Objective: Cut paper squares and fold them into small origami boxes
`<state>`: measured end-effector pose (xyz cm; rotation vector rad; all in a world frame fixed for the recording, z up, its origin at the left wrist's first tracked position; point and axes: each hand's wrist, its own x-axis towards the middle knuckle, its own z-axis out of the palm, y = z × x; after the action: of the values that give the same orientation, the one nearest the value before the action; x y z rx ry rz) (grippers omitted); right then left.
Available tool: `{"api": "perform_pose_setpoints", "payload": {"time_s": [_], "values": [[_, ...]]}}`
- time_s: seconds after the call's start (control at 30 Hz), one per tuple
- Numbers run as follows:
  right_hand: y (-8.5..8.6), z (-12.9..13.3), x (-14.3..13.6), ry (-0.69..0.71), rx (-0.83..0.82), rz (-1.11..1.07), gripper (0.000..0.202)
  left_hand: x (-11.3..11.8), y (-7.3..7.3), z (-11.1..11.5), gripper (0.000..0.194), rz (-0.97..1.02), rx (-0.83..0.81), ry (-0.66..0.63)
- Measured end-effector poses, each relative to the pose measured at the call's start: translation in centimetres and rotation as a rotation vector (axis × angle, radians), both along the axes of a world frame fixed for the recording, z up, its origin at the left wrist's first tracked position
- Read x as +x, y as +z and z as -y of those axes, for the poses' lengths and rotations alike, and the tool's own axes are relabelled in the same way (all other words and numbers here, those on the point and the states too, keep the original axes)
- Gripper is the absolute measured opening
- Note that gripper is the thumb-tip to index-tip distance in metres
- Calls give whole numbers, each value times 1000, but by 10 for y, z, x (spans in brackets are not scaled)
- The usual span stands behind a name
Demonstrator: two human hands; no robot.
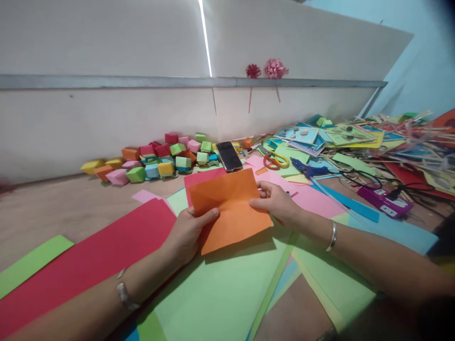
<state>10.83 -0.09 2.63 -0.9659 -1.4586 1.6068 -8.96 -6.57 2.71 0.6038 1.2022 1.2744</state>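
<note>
An orange sheet of paper (234, 213) is held up in front of me, bent along a crease across its middle. My left hand (190, 232) grips its left edge, thumb on top and fingers hidden behind. On the opposite edge, my right hand (275, 201) pinches the sheet between thumb and fingers. Below it lies a large light green sheet (220, 293), on which the orange paper casts a shadow. A red sheet (117, 255) spreads out to the left, partly behind my left forearm.
Several small coloured paper boxes (165, 158) are heaped by the wall, beside a phone (229, 156). Red and yellow scissors (275, 161), a blue glue gun (309, 168) and a purple power strip (384, 201) with cables lie to the right. Decorated cards (296, 135) and sticks pile up behind.
</note>
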Motion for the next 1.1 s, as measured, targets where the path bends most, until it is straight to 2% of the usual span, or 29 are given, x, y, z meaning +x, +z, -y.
{"api": "perform_pose_setpoints", "payload": {"time_s": [0.07, 0.1, 0.2, 0.27, 0.33, 0.43, 0.57, 0.63, 0.8, 0.93, 1.0, 1.1], "values": [[-3, -6, 5, -24, 130, 77, 55, 0, -1, -2, 28, 10, 5, 54], [-4, -10, 8, -9, 253, 126, 57, -1, -2, -2, 28, 8, -2, 78], [-5, -22, 17, 142, 766, 310, 56, -2, -2, -4, 27, 9, -6, 100], [-4, -26, 20, 205, 1027, 400, 50, -3, -1, -5, 28, 11, 6, 96], [-1, -26, 20, 191, 1141, 400, 34, -3, -1, -4, 27, 9, 4, 89], [1, -22, 18, 131, 1093, 298, 7, -5, -3, -4, 23, -1, -11, 51], [-1, -21, 16, -11, 781, 219, 19, -8, -5, -7, 25, -20, 61, 25], [-4, -22, 16, -25, 662, 223, 24, -9, -5, -8, 34, -34, 97, 31], [-7, -24, 15, 21, 571, 239, 23, -16, -5, -8, 67, -135, 251, 100], [-7, -24, 14, -39, 541, 255, 24, -18, -8, -5, 61, -487, 444, 93], [-6, -24, 14, -64, 531, 264, 24, -17, -8, -4, 56, -669, 441, 82], [-5, -22, 13, -42, 462, 250, 22, -16, -7, -4, 42, -809, 389, 103]]}}
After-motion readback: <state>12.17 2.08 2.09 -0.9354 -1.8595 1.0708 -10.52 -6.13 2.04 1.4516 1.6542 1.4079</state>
